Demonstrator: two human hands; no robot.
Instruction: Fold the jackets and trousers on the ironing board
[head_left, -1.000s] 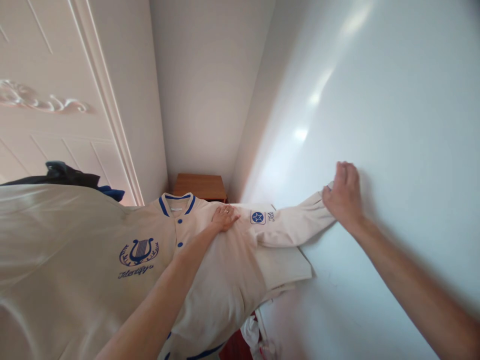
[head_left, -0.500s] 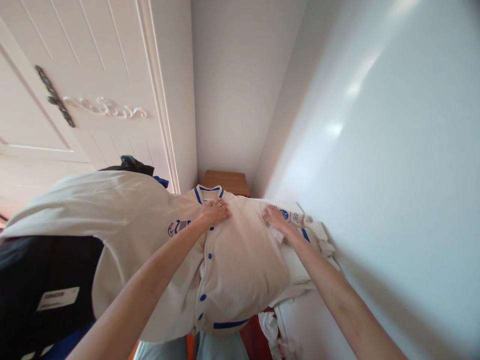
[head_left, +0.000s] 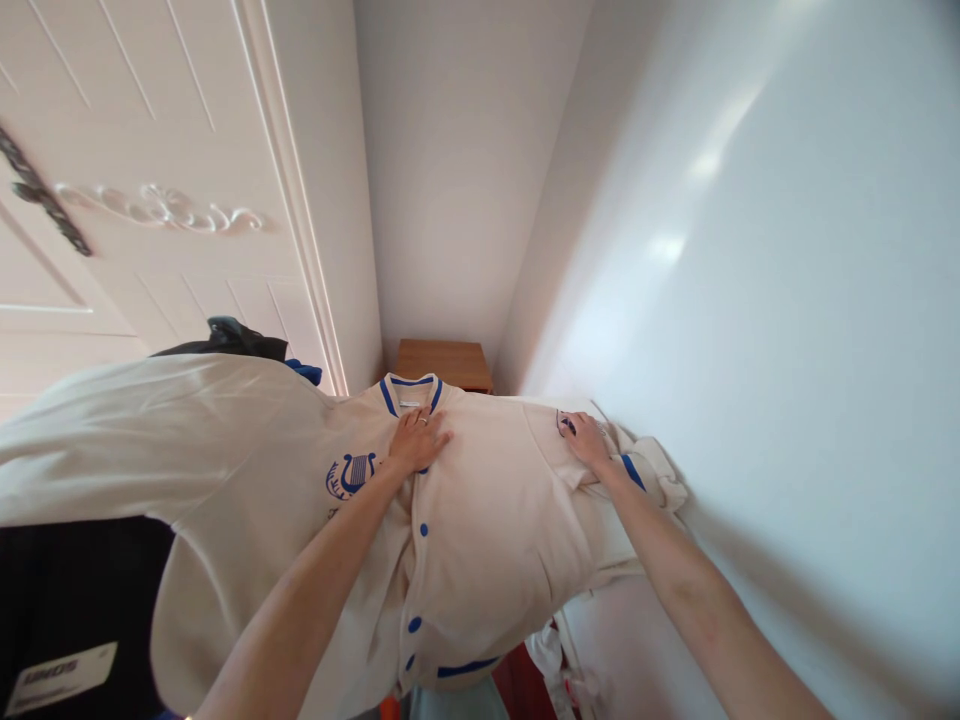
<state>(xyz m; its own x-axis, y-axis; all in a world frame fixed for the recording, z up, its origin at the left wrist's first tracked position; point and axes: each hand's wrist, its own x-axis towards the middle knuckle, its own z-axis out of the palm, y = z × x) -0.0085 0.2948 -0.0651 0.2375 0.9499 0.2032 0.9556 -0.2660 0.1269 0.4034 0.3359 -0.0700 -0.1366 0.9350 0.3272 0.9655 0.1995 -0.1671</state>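
A cream jacket [head_left: 495,500] with blue buttons and blue-striped trim lies spread out, its collar pointing away from me. My left hand [head_left: 418,440] rests flat on its front placket just below the collar, fingers spread. Over on the right sleeve, my right hand [head_left: 586,440] lies with fingers stretched across a dark round emblem and partly covers it. A blue lyre print [head_left: 352,473] shows on the chest left of my left arm. The left sleeve [head_left: 150,430] stretches out to the left.
Black fabric with a white label [head_left: 64,680] lies under the left sleeve. A wooden box-like piece [head_left: 445,365] stands behind the collar. White cabinet doors [head_left: 172,160] rise at left and a smooth pale wall [head_left: 810,350] at right. Folded cream clothes [head_left: 660,470] are bunched against the wall.
My right hand has moved right along the sleeve onto the emblem. My left hand has flattened out below the collar. The view has shifted slightly to the right.
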